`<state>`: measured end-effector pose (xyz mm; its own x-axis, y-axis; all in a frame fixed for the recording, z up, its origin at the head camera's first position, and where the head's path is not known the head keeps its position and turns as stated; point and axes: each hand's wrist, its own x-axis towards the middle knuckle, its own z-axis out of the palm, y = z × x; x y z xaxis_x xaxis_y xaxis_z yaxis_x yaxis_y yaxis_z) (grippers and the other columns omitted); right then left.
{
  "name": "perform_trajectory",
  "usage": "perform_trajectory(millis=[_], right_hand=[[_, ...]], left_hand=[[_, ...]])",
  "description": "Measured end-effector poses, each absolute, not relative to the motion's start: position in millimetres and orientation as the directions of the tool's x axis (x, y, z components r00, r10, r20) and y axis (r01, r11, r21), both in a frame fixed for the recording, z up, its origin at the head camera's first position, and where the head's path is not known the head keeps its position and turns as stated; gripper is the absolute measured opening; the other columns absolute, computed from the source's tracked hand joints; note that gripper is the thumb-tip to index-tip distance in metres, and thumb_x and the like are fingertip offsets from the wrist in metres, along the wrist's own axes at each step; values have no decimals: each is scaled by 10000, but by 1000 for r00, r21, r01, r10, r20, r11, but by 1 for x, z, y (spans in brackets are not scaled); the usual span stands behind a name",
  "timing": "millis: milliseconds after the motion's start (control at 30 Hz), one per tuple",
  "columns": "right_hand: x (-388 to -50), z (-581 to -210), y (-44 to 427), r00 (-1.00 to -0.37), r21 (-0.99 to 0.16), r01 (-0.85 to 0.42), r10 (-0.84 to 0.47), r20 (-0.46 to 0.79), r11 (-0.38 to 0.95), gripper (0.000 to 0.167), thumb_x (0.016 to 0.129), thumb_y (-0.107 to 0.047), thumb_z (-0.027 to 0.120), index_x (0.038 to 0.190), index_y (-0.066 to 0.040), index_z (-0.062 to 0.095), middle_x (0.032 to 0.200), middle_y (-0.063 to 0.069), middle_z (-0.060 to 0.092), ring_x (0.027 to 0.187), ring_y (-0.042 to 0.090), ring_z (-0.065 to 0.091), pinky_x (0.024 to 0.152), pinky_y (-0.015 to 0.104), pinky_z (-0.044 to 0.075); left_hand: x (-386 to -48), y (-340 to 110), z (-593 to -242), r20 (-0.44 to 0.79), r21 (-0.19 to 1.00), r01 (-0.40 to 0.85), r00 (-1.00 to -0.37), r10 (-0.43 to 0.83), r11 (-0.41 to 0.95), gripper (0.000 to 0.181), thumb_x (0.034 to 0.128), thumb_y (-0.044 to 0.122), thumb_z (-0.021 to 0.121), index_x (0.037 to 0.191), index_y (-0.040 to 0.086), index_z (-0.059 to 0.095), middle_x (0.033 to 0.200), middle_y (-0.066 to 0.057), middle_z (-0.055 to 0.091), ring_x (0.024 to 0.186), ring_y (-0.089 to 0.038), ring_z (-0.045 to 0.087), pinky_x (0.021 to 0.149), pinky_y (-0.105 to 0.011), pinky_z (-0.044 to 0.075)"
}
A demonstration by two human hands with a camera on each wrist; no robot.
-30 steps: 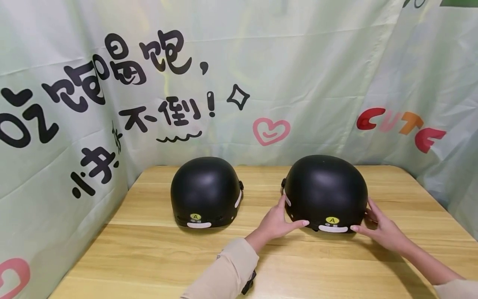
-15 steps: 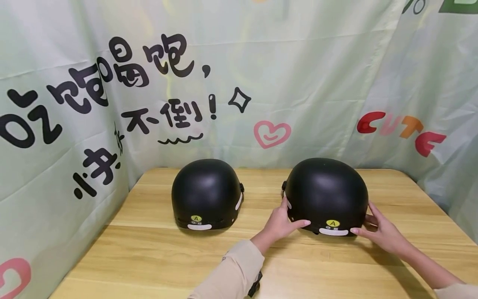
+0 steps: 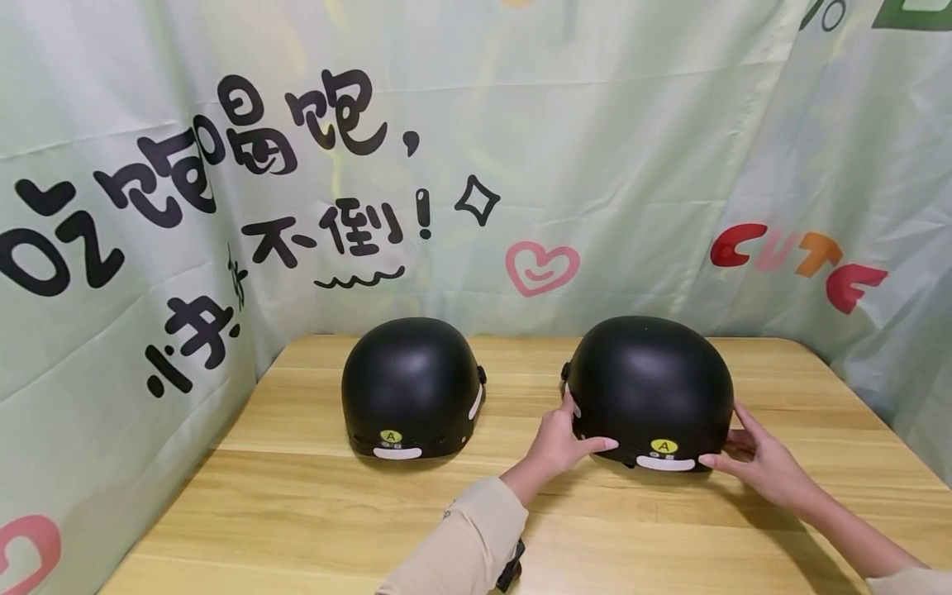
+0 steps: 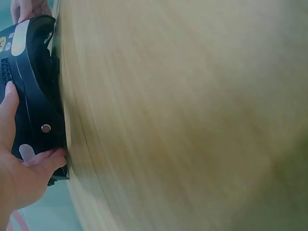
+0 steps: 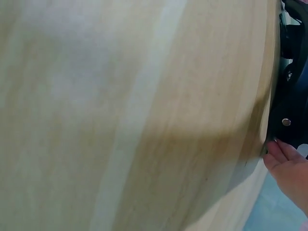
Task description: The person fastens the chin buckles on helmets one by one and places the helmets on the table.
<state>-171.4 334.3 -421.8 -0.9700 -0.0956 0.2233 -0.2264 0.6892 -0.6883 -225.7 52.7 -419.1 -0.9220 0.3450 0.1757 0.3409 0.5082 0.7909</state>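
A matte black helmet (image 3: 650,380) with a yellow "A" sticker and a white strip on its back stands on the right side of the table. My left hand (image 3: 556,446) grips its left lower rim, thumb on the back and fingers along the side. At the opposite side, my right hand (image 3: 762,463) holds the rim with the thumb near the white strip. In the left wrist view, the left fingers reach the lower edge of the helmet (image 4: 41,91), close to the tabletop. The right wrist view has the right fingertips at the edge of the helmet (image 5: 296,106). The helmet's front is hidden.
A second black helmet (image 3: 409,384) with the same sticker stands to the left on the wooden table (image 3: 297,512). Printed fabric (image 3: 640,165) hangs behind the table and along its sides. A small black item (image 3: 510,568), partly hidden, shows beside the left sleeve (image 3: 464,537).
The head view has tilted up slightly, so everything sits a little lower. My left forearm has shifted slightly right. Both hands keep their hold on the right helmet.
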Motion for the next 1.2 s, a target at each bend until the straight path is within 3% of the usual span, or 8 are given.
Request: perform_trajectory(millis=[300,633,933,1200], right_hand=[[-169,-414,333,-982,-669,-170,-68,176,723,981,758,-128,756,1427,133,88,1073,408,561,778,-197,471,632,38,420],[-169,-400,329,-970,-618,-192,-53,237,763,929,747,-141,764,1409,144,178,999,389,599,735,-175,491,596,55,421],[-168,-385,325,-964,-633,-189,-17,267,751,862,788,-190,737,1410,121,227,1000,358,604,740,-226,419,576,55,418],[-170,-369,318,-955,-622,-187,8,297,760,757,838,-237,689,1382,122,303,944,323,621,713,-231,396,558,72,393]], left_hand=[[-222,51,-416,177,773,334,-930,324,538,770,681,364,813,1261,-17,479,845,-32,552,792,-101,497,656,-162,414],[-223,47,-403,211,768,346,-931,298,539,764,668,389,816,1213,-53,513,582,42,366,557,-44,361,499,-150,333],[-221,46,-388,237,809,329,-941,242,487,735,679,384,808,1218,-32,532,592,53,343,529,-22,317,452,-148,268],[-223,42,-374,261,808,321,-947,188,495,482,694,417,789,903,32,587,587,48,326,532,-45,309,472,-161,273]])
